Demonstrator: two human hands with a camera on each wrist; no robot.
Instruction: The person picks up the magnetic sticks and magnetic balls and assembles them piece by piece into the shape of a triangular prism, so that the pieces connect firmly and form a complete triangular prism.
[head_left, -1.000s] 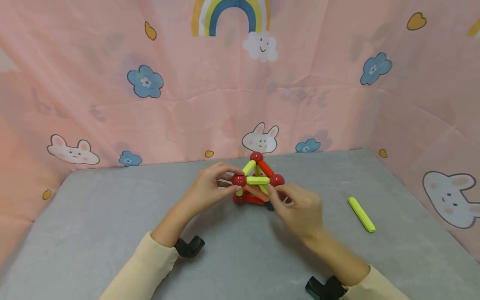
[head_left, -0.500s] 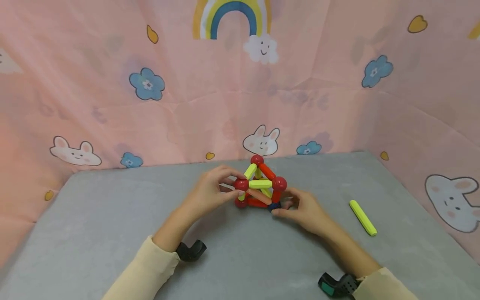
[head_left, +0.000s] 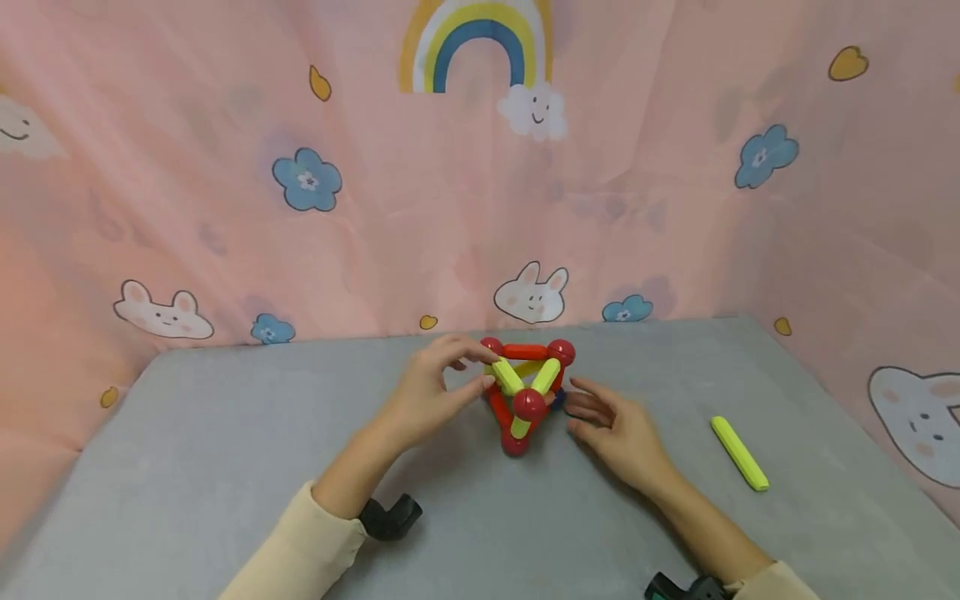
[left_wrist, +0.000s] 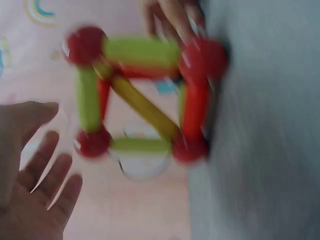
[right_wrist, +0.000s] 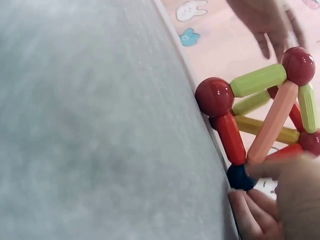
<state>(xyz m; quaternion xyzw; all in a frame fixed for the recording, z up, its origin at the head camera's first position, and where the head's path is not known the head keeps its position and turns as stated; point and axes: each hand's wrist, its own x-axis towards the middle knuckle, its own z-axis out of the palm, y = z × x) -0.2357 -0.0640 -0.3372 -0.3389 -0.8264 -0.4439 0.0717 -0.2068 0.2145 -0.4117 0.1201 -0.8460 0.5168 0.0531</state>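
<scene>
A framework of red balls, one blue ball (right_wrist: 241, 177) and coloured rods, some kind of stick-and-ball building toy (head_left: 529, 405), stands on the grey table. One red ball points toward me in the head view. My left hand (head_left: 438, 392) is at its upper left, fingers loose; the left wrist view shows a gap between those fingers and the toy. At the lower right, my right hand (head_left: 618, 433) has its fingertips beside the blue ball, thumb and index spread. The right wrist view shows the blurred thumb overlapping that ball; contact is hard to tell.
A loose yellow-green rod (head_left: 739, 454) lies on the grey table (head_left: 225, 467), right of my right hand. Pink patterned cloth (head_left: 420, 208) hangs behind the table and along its sides. Each wrist carries a black camera mount.
The framework has turned, so a different corner faces me and the blue ball sits farther back right. My right hand has loosened from the blue ball. The left hand's fingers have spread.
</scene>
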